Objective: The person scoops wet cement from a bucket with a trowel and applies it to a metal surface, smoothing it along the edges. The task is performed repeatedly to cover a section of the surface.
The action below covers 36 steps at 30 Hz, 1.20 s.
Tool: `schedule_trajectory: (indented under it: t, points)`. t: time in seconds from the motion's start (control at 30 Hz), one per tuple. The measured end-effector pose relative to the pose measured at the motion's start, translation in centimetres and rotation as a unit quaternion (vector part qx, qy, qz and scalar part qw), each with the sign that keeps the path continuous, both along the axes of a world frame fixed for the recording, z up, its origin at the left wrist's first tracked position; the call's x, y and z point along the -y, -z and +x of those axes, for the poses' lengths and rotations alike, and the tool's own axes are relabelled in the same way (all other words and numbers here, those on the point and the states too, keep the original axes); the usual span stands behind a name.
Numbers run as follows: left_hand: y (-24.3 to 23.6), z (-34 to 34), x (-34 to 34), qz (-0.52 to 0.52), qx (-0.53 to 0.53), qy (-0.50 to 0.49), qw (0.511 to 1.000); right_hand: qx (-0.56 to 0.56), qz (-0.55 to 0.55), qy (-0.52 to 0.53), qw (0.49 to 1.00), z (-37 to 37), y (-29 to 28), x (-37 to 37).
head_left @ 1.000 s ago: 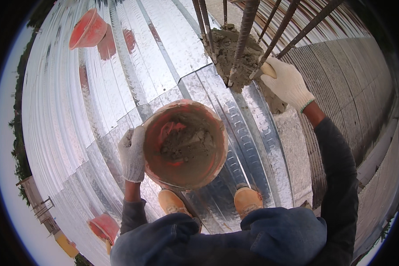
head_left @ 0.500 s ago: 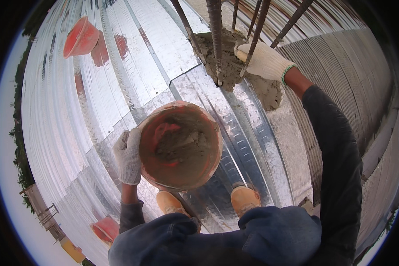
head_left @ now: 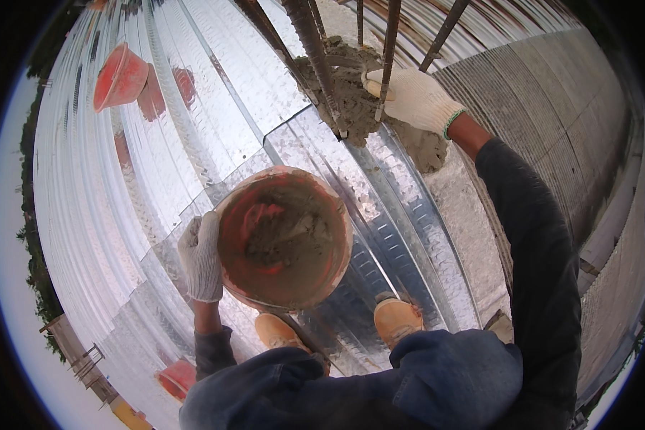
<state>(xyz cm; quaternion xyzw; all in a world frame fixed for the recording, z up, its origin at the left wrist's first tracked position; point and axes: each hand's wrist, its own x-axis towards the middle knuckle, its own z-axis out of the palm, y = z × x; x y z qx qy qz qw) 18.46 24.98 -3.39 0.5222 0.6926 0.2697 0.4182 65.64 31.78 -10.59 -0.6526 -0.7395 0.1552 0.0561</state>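
Note:
My left hand (head_left: pixel 202 256), in a whitish knitted glove, is closed on the left rim of a round red bucket (head_left: pixel 345 261). Grey wet mortar (head_left: pixel 304 233) fills part of the bucket, its inner wall smeared with it. Farther off, my gloved right hand (head_left: pixel 414 100) reaches in beside upright ribbed steel bars (head_left: pixel 388 54), over a heap of mortar (head_left: pixel 424 145) around their feet. Its fingers are curled, and a tan rounded end shows at them; what it belongs to is hidden. One bar passes in front of this hand.
Shiny ribbed metal sheets (head_left: pixel 186 136) spread under and left of me. A tilted red bucket (head_left: pixel 122 77) lies at the far left, another red container (head_left: pixel 175 378) at the lower left. Corrugated grey roofing (head_left: pixel 530 107) stretches right. My tan shoes (head_left: pixel 398 320) stand on the metal.
The view has shifted slightly, so the bars, mortar and bucket appear a little farther left. My left hand keeps its hold on the bucket, and my right hand stays by the bars.

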Motion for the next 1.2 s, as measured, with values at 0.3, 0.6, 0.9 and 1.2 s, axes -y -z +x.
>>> schedule_trajectory:
  t: [0.3, 0.6, 0.9, 1.2]
  points:
    - [-0.2, 1.7, 0.2, 0.025, -0.009, -0.014, 1.0, 0.008, 0.054, 0.005, 0.998, 1.6, -1.6, 2.8]
    - [0.3, 0.6, -0.1, 0.003, 0.025, -0.031, 0.999, -0.283, -0.245, 0.144, 0.916, 1.4, -5.1, 0.9]
    - [-0.2, 1.4, -0.1, 0.002, 0.038, -0.032, 0.999, -0.232, -0.269, 0.216, 0.91, 1.0, -2.4, 0.3]
    - [1.0, -0.1, 0.1, 0.014, 0.059, -0.012, 0.998, -0.113, -0.177, 0.157, 0.965, 1.9, -0.6, 2.2]
